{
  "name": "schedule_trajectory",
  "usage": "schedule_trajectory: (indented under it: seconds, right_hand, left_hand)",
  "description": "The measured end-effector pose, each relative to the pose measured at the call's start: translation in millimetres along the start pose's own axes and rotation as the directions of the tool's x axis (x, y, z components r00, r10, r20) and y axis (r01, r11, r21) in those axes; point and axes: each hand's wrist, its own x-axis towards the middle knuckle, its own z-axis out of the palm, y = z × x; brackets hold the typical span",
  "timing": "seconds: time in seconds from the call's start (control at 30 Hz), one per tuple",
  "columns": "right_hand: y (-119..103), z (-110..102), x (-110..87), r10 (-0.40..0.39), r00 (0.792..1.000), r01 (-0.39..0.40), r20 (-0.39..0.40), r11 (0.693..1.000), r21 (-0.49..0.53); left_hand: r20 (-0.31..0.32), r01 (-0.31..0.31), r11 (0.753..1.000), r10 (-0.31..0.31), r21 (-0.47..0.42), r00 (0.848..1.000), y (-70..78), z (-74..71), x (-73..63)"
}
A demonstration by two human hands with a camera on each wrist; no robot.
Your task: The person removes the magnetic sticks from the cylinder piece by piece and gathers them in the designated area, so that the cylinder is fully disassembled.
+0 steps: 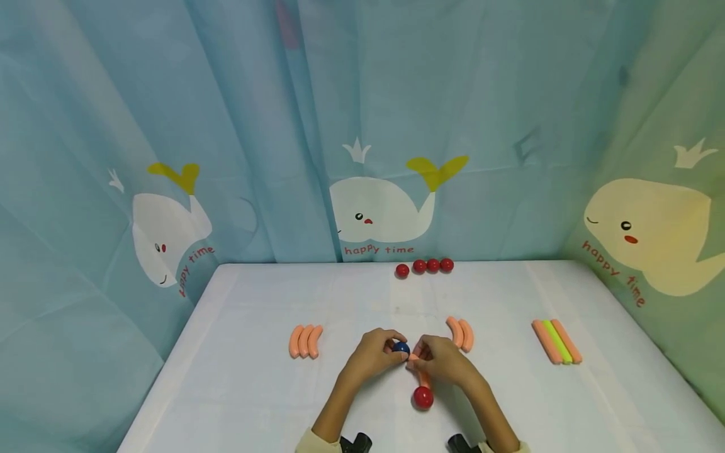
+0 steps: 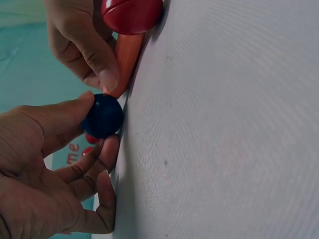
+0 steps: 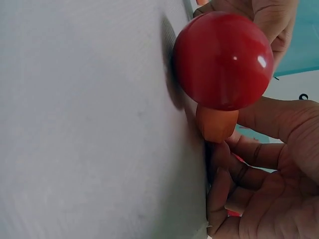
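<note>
My left hand [image 1: 374, 353] pinches a glossy blue ball [image 2: 103, 116] between thumb and fingers, low over the white table. Just to its right, my right hand [image 1: 443, 360] holds an orange stick [image 2: 128, 56] by the end nearer the blue ball. A larger-looking red ball [image 3: 223, 60] sits at the other end of this stick, on the side toward me. In the left wrist view the stick's tip is right at the blue ball. My right fingers hide part of the stick in the head view.
Three curved orange pieces [image 1: 304, 341] lie to the left, and two more curved pieces [image 1: 467, 336] lie just beyond my right hand. Farther right are two straight orange sticks [image 1: 546, 343] with a green stick [image 1: 557, 341] between. Several red balls [image 1: 433, 265] line the table's back edge.
</note>
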Motion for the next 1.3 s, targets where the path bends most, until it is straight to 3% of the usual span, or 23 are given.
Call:
schedule_trajectory:
  seconds: [0.23, 0.5, 0.8, 1.0, 1.3]
  right_hand:
    - [-3.5, -0.8, -0.9, 0.016, 1.0, -0.016, 0.003, 1.0, 0.002]
    - [-3.4, -1.4, 0.2, -0.035, 0.999, 0.035, 0.013, 0.999, 0.005]
    - [-1.4, 2.0, 1.1, -0.009, 1.0, 0.009, -0.03, 1.0, -0.003]
    - [-0.5, 5.5, 1.0, 0.026, 0.997, -0.026, -0.072, 1.0, -0.007]
    - [-0.6, 4.8, 0.5, -0.018, 0.997, 0.017, -0.077, 1.0, -0.018]
  left_hand:
    - [-0.013, 0.008, 1.0, -0.008, -0.006, 1.0, 1.6, -1.0, -2.3]
    - [-0.073, 0.036, 0.999, -0.038, -0.024, 0.997, -2.7, -8.0, -6.2]
    - [-0.03, -0.006, 1.0, 0.006, 0.009, 1.0, -6.7, -8.9, -5.8]
    - [-0.054, -0.009, 1.0, 0.009, 0.001, 0.999, -7.5, -8.3, -5.5]
    - [-0.068, -0.009, 1.0, 0.009, 0.0, 0.998, -8.9, -7.3, -4.4]
